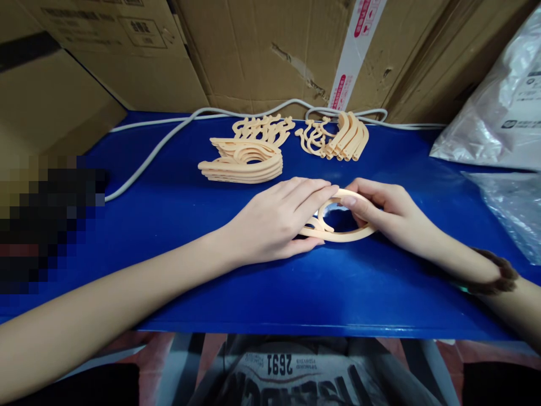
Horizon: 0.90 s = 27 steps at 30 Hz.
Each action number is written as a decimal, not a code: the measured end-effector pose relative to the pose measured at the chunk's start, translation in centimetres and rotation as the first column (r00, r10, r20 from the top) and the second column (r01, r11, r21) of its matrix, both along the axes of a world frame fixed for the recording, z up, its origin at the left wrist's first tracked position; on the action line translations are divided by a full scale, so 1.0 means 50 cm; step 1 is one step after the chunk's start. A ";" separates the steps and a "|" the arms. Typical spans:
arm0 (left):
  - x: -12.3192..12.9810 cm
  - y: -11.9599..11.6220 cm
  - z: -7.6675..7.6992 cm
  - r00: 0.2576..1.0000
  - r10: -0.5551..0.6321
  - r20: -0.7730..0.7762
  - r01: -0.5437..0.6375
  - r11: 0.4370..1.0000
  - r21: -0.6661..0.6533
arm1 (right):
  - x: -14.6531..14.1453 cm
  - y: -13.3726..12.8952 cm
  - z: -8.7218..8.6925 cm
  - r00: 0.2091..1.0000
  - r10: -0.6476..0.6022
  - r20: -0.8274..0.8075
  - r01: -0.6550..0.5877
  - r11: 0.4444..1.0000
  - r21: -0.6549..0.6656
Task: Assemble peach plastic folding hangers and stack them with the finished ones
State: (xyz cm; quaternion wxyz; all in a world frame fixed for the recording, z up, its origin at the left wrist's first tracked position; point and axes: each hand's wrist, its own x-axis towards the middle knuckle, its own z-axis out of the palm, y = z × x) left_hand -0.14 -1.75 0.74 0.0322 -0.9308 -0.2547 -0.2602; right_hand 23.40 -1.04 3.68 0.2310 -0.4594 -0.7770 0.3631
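Both of my hands hold a peach plastic folding hanger (pixel 353 234) low over the blue table (pixel 262 293). My left hand (pixel 283 220) is wrapped over its left part, fingers together, and hides much of it. The right end sits between the thumb and fingers of my right hand (pixel 386 210). A curved hook piece shows inside the hanger's loop. Just beyond my left hand lies a neat stack of matching hanger bodies (pixel 245 169). Behind that stack is a pile of loose hooks (pixel 264 131). More hooks (pixel 311 138) lie beside several curved arm pieces (pixel 349 138).
A white cable (pixel 158 148) runs along the back and left. Cardboard boxes (pixel 262 56) wall off the rear, with another box (pixel 51 101) at left. A filled plastic bag (pixel 486 124) and a flat clear bag (pixel 511 203) lie at right. A dark pixelated area covers the left edge.
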 end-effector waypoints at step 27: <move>-0.005 0.008 -0.001 0.992 -0.105 -0.069 0.091 0.978 -0.187 | 0.006 0.011 -0.016 0.914 0.126 0.387 -0.222 0.951 0.215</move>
